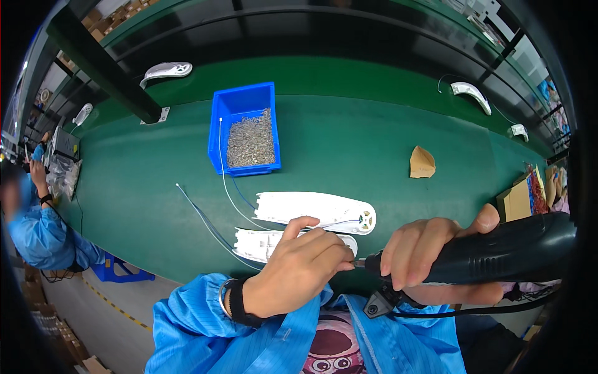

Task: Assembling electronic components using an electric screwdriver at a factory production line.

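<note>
My right hand (430, 255) is wrapped round a black electric screwdriver (517, 249), its bit pointing left. At the bit's tip, the thumb and fingers of my left hand (302, 268) are pinched together. Whatever they hold there is too small to make out. Beneath my left hand lies a long white plastic housing (258, 243), partly covered by it. Just beyond is a second white housing (317, 209) with a round, slotted end on the right. Thin white and blue cables (208, 223) run from the housings' left side.
A blue bin (215, 140) of small metal screws (251, 140) stands beyond the housings. A torn piece of brown cardboard (422, 163) lies to the right. More white parts (471, 96) rest on the far green strip. Another person (47, 218) in blue sits at far left.
</note>
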Action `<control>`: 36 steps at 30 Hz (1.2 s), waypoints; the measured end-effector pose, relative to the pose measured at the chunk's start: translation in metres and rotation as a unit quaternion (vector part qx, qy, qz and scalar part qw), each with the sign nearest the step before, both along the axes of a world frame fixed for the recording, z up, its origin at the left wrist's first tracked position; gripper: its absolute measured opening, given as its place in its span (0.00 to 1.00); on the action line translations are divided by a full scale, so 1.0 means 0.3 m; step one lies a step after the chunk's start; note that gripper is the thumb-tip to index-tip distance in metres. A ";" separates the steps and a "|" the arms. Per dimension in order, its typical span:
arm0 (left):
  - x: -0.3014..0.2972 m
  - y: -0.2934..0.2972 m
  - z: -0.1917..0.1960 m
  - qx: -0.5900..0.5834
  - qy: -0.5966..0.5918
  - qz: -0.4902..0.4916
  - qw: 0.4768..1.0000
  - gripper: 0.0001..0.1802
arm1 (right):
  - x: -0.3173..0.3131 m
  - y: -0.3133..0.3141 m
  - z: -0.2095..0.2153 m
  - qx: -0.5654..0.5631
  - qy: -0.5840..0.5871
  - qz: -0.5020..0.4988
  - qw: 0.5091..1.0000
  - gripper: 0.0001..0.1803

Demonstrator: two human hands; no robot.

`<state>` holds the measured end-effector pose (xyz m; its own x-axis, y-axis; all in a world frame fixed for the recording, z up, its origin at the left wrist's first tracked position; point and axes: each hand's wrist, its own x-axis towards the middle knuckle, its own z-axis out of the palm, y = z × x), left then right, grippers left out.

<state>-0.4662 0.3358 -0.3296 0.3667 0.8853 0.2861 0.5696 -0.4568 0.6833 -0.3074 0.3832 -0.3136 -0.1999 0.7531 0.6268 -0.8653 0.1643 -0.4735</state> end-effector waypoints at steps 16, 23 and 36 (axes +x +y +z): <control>-0.146 0.142 0.034 0.096 0.200 0.147 0.964 0.24 | -0.011 0.070 -0.051 0.031 -0.049 -0.018 0.998 0.42; -0.482 0.348 -0.108 0.036 0.494 0.121 0.861 0.08 | -0.061 0.139 -0.098 -0.071 -0.111 -0.172 0.976 0.47; -0.500 0.344 -0.126 0.099 0.363 0.182 0.908 0.02 | -0.110 0.208 -0.211 -0.089 -0.241 -0.229 0.939 0.44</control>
